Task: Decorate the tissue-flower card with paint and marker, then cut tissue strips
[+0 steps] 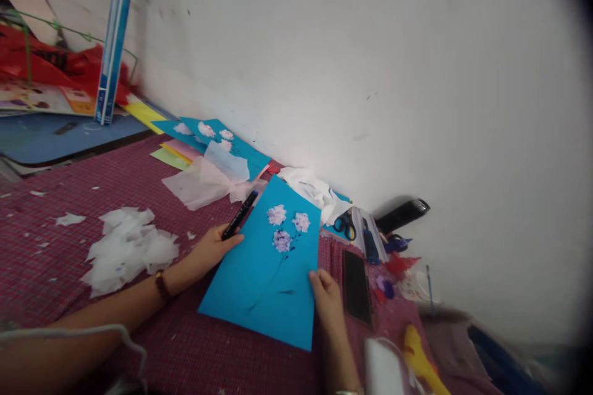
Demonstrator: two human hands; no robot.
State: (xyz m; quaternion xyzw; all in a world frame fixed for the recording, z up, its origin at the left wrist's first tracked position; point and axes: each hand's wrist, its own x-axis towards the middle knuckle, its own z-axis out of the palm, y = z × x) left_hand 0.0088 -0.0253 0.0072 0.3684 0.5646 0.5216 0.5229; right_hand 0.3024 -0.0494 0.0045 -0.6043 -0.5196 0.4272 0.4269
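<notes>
A blue sheet of paper (278, 284) is held up at a tilt over the table, bearing three pale purple crumpled-paper flowers (281, 240) and a drawn dark stem. My left hand (220, 245) is closed on its left edge, thumb on the front, and also holds a black marker (239, 216) pointing up and to the right. At the right edge, my right hand (328, 293) pinches the same sheet between thumb and fingers. Left of the sheet lies a loose heap of torn white tissue paper (130, 248).
Similar blue flower sheets (245, 151) and thin tissue (199, 182) lie behind, near the wall. On the right are scissors (345, 226), a dark phone (356, 287), a black bottle-like object (402, 216) and a yellow item (420, 358). A blue box (115, 37) stands upright at back left.
</notes>
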